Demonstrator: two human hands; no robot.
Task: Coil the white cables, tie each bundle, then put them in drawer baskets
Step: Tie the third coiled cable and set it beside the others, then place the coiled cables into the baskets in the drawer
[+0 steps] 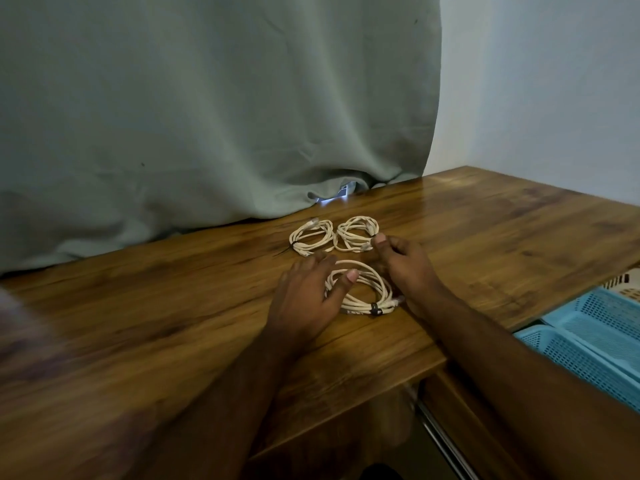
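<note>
— Over the nearest coil (360,289), what is the left hand (304,296) doing?
— Resting spread, thumb on its loops, gripping nothing. The right hand (405,261) pinches the far right coil (356,233), probably to lift it.
— And the third?
— The far left coil (311,236) lies tied toward the desk's (173,306) back edge; blue baskets (595,334) wait beyond its right corner.

No writing, label, brand, number or sign can be read anywhere: none on the cable bundles (360,289), the table (173,306), the curtain (207,98) or the blue baskets (595,334).
</note>
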